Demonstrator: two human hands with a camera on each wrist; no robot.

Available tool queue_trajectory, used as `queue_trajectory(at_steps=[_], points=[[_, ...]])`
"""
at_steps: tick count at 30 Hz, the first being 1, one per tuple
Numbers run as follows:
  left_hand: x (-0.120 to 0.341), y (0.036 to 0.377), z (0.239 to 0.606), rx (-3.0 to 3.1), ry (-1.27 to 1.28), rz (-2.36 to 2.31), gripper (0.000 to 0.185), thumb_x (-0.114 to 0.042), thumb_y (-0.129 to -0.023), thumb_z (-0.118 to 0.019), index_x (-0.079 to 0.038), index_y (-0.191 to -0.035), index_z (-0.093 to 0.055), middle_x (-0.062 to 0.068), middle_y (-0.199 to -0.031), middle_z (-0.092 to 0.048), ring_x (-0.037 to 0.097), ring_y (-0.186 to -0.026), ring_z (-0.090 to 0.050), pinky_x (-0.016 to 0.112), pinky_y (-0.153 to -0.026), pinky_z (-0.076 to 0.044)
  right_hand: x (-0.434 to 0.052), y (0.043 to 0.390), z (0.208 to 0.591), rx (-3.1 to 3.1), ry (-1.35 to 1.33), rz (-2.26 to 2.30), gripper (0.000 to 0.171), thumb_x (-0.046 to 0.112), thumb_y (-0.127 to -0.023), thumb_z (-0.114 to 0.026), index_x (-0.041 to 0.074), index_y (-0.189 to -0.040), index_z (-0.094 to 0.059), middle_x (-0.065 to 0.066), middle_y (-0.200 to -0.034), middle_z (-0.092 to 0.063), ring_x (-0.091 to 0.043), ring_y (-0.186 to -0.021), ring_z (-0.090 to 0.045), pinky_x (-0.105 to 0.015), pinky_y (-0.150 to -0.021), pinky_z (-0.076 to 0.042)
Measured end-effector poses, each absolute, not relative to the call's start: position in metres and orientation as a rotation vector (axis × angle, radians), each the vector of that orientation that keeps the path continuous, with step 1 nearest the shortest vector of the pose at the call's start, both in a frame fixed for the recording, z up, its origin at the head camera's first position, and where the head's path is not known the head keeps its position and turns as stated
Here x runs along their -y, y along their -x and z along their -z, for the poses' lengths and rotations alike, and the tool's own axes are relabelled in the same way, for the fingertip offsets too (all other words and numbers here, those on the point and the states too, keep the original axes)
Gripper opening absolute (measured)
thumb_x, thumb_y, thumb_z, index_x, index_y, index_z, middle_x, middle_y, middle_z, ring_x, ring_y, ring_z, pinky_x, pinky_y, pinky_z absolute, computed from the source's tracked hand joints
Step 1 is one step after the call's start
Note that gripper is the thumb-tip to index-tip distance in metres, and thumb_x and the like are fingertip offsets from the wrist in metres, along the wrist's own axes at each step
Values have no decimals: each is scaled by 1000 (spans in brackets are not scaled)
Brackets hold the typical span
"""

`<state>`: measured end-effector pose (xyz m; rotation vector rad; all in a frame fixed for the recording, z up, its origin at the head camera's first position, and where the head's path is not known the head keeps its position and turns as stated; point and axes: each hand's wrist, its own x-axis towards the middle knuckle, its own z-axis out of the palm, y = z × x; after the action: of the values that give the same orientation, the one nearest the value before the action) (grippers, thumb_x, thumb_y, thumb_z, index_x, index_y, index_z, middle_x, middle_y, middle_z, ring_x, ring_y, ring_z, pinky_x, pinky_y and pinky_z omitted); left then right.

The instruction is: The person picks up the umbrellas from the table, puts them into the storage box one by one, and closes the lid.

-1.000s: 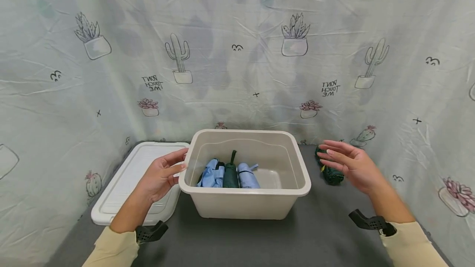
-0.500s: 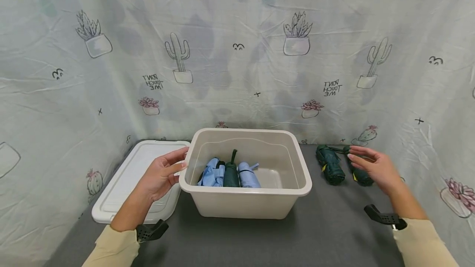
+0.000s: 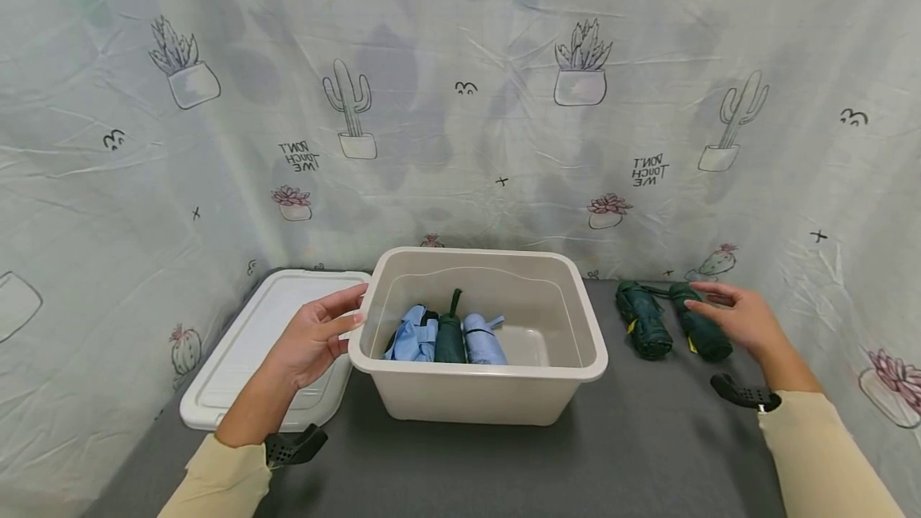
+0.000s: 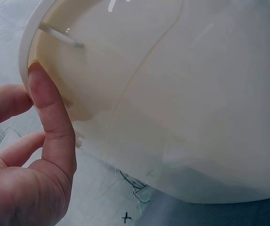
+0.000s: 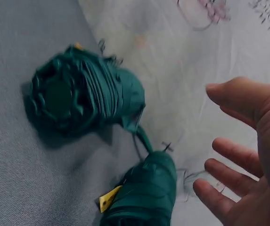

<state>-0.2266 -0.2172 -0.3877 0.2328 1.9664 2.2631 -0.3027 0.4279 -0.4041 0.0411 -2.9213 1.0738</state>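
A beige plastic bin (image 3: 478,372) stands mid-table and holds two light blue folded umbrellas (image 3: 412,340) with a dark green one (image 3: 450,338) between them. My left hand (image 3: 316,334) rests on the bin's left rim, its thumb (image 4: 50,108) straight against the rim of the bin (image 4: 182,94). Two dark green folded umbrellas (image 3: 643,320) lie on the table right of the bin. My right hand (image 3: 730,316) hovers open just over the right-hand umbrella (image 3: 701,332). In the right wrist view the right hand (image 5: 238,160) has its fingers spread beside that umbrella (image 5: 146,193) and holds nothing.
A white lid (image 3: 262,342) lies flat left of the bin. The table top is dark grey (image 3: 504,462). A wrinkled printed cloth (image 3: 460,102) closes in the back and both sides, close behind the green umbrellas.
My right hand has moved right and away from the bin, from over the left green umbrella to over the right one. The left hand has stayed on the rim.
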Motion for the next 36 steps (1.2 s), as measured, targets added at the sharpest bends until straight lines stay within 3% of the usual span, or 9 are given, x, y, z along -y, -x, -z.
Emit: queue_trajectory(at_steps=[9,21,29,36], points=[[219,228,390,-1936,-250,-2285,61,-7,-101,-63,0,-156,-38,3,-123,-64,19,-109,-73,36,-85,-63,-446,323,421,2956,-86,-985,69,47,-100,-63,-3,-147,-50,-39,-158,-28,-64,-139,-30,-77,-100,-39],[219,228,392,-1952,-260,-2278,63,-8,-100,-65,0,-156,-38,3,-125,-63,20,-110,-73,38,-86,-62,-463,338,432,3199,-33,-1096,83,48,-98,-65,-2,-157,-33,-45,-159,-6,-70,-140,-12,-80,-104,-32],[219,229,392,-1928,-285,-2292,60,-6,-101,-63,1,-155,-39,6,-125,-63,20,-107,-74,37,-83,-63,-468,347,437,3205,-106,-1141,79,37,-97,-70,-6,-154,-36,-47,-158,-8,-69,-140,-14,-77,-107,-32],[220,228,392,-1945,-269,-2289,61,-8,-101,-64,0,-156,-39,6,-128,-63,22,-111,-74,38,-85,-62,-469,352,437,3268,-138,-1154,77,29,-96,-70,-6,-154,-34,-47,-157,-5,-70,-140,-6,-79,-109,-26]])
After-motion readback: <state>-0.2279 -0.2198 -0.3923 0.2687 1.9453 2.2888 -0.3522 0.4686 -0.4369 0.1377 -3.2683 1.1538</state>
